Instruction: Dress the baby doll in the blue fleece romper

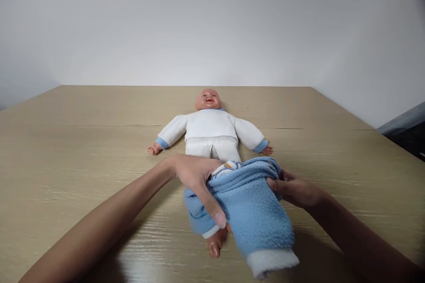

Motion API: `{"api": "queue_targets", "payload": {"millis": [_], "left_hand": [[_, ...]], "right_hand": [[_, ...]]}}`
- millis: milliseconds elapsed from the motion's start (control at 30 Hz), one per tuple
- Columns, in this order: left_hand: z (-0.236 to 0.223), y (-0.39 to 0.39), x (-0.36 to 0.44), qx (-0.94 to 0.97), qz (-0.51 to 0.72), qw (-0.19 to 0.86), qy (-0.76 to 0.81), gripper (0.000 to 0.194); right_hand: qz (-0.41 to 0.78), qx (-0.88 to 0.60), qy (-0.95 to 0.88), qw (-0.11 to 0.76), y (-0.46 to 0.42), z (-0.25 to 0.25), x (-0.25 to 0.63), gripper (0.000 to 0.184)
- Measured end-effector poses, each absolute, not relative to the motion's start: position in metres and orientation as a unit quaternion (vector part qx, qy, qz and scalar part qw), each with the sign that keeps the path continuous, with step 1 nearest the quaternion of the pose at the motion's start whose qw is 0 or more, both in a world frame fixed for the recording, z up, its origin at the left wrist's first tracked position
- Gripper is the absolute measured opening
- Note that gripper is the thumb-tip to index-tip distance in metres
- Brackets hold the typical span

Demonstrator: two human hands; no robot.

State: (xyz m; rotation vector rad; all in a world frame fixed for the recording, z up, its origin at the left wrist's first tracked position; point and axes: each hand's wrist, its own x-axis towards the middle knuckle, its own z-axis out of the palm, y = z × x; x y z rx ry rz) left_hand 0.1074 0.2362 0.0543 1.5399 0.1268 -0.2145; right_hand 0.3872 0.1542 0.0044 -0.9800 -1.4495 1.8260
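A baby doll (pixel 210 127) in a white top and white leggings lies on its back on the wooden table (pixel 83 150), head away from me. Blue fleece trousers (pixel 252 212) with white cuffs sit over its legs, bunched near the knees. One bare foot (pixel 215 244) pokes out of the left trouser leg. My left hand (pixel 195 181) grips the trousers' waistband on the left, thumb pressed along the fabric. On the right side, my right hand (pixel 294 189) is closed on the waistband.
A plain white wall rises behind the table. The table's far edge runs behind the doll's head. A dark object (pixel 407 130) shows past the table's right edge.
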Motion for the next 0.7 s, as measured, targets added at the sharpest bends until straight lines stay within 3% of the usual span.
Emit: {"api": "queue_targets", "payload": {"millis": [67,233,400,600,700], "left_hand": [[0.053,0.235,0.108,0.694,-0.095,0.711,0.063,0.051],[0.048,0.238,0.106,0.716,-0.027,0.695,0.055,0.041],[0.038,0.24,0.103,0.71,0.02,0.701,0.063,0.041],[0.036,0.237,0.105,0.696,-0.006,0.716,0.049,0.034],[0.039,0.235,0.109,0.67,-0.034,0.741,0.038,0.042]], "right_hand": [[0.701,-0.378,-0.518,0.312,0.155,-0.001,0.385,0.054],[0.728,-0.33,-0.553,0.237,0.151,0.012,0.382,0.047],[0.757,-0.21,-0.597,0.161,0.153,0.026,0.38,0.086],[0.695,-0.312,-0.638,0.115,0.158,0.035,0.389,0.115],[0.675,-0.329,-0.651,0.111,0.158,0.041,0.392,0.123]]}}
